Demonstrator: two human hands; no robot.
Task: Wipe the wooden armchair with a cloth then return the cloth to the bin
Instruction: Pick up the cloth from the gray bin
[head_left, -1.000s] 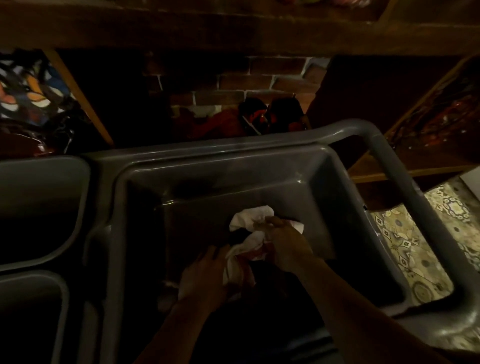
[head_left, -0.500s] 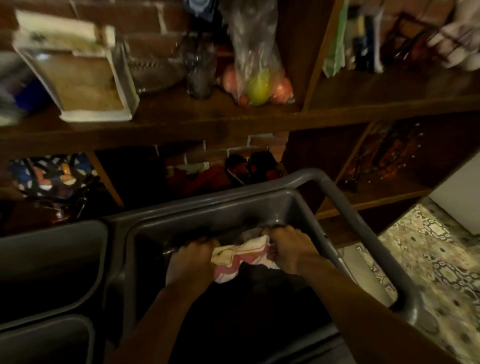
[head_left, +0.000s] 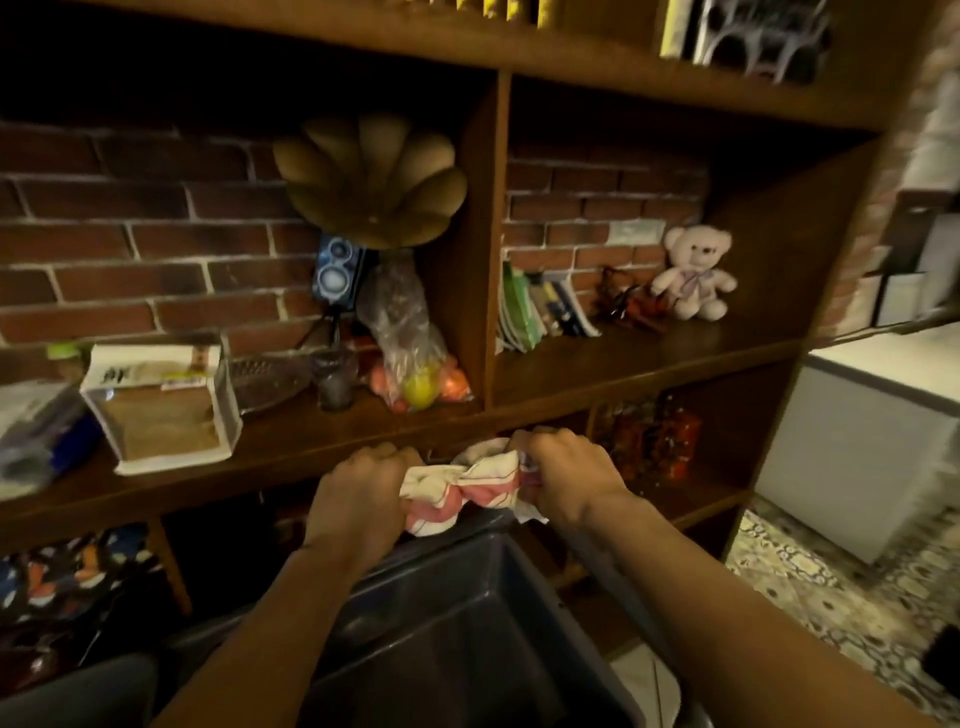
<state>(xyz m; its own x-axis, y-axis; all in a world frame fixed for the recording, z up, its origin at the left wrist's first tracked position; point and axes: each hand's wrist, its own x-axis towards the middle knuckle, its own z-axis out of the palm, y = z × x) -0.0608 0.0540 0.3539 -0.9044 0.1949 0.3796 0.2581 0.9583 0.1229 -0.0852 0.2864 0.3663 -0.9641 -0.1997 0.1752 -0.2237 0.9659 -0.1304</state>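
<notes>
Brick-backed wooden shelves (head_left: 597, 379) filled the background, one compartment holding a clear plastic bag (head_left: 405, 332) of fruit, the next a row of books (head_left: 540, 309) and a pink teddy bear (head_left: 693, 273). Below, the dark grey bin (head_left: 467, 623) stood open; its inside was too dim to read. Above its far rim, the left hand (head_left: 358, 493) and right hand (head_left: 566, 478) held the pink-and-white cloth (head_left: 460, 491) bunched between them, fingers clamped on either end.

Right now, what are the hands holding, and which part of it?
Both hold the cloth: the left hand grips its left end, the right hand its right end, above the bin.
</notes>
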